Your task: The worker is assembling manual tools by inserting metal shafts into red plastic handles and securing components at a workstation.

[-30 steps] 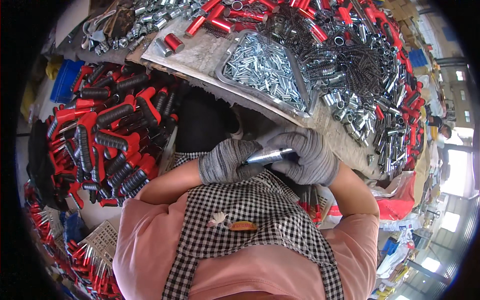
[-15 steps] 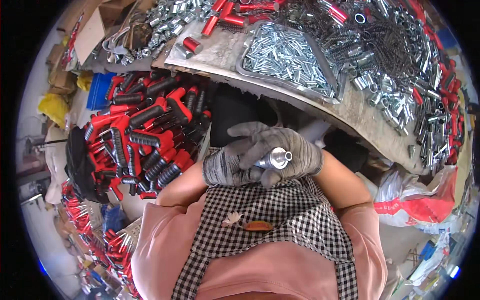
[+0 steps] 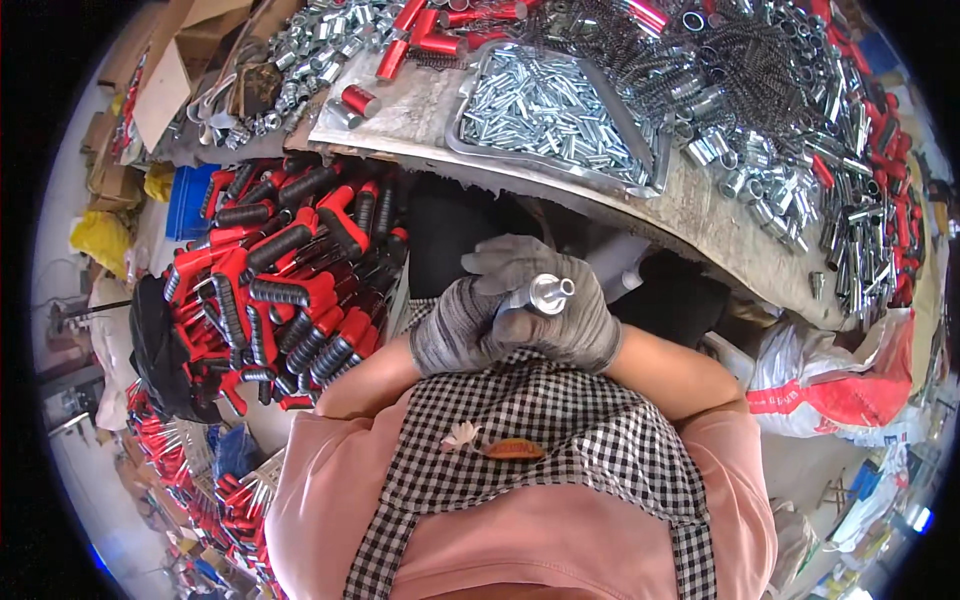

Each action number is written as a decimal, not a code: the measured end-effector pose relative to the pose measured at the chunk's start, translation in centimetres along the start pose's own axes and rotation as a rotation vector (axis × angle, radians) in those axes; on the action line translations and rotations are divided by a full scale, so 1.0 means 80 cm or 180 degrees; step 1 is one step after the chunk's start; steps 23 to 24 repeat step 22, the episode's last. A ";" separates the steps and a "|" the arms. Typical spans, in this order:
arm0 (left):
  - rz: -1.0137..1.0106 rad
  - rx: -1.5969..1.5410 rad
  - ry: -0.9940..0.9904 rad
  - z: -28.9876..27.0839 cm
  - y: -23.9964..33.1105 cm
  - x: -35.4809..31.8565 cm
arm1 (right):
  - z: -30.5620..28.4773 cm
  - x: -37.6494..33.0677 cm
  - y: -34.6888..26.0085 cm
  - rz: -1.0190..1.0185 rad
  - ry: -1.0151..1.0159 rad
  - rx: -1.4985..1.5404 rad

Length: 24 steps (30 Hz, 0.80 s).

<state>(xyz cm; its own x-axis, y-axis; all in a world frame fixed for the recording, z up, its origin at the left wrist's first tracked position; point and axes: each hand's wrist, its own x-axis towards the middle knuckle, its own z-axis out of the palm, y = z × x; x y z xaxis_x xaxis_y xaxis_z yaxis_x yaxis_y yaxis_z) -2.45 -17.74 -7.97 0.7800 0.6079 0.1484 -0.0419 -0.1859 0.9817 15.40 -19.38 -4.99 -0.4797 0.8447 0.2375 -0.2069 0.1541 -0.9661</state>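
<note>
In front of my apron, both gloved hands are closed together around a silver, stepped cylindrical metal part (image 3: 548, 294). Its narrow hollow tip points up between my fingers, and most of its body is hidden by them. My right hand (image 3: 585, 315) wraps round the part near that tip. My left hand (image 3: 455, 328) presses against it from the other side, its fingertips covered by the right hand. A pile of red tools with black ribbed grips (image 3: 290, 260) lies to the left of my forearm.
Ahead, a worn workbench (image 3: 400, 128) carries a clear tray of small metal pins (image 3: 550, 110), dark coil springs (image 3: 750, 90), red tubes (image 3: 440, 35) and silver sleeves (image 3: 730, 175). A red and white plastic sack (image 3: 830, 380) sits at the right, a blue bin (image 3: 190, 200) at the left.
My hands have closed more tightly together around the metal part, the right hand moving slightly left. The view has shifted a little, so the bench appears farther left and higher.
</note>
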 end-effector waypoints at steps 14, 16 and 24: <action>0.0220 0.0088 -0.0559 -0.017 0.003 0.016 | -0.064 0.008 -0.037 -0.0507 -0.0595 -0.1158; 0.0207 -0.0109 -0.0380 -0.015 0.003 0.014 | -0.062 0.010 -0.036 -0.0428 -0.0586 -0.1220; 0.0412 0.0058 -0.0068 -0.010 0.008 0.012 | -0.060 0.009 -0.031 -0.0676 -0.0486 -0.1480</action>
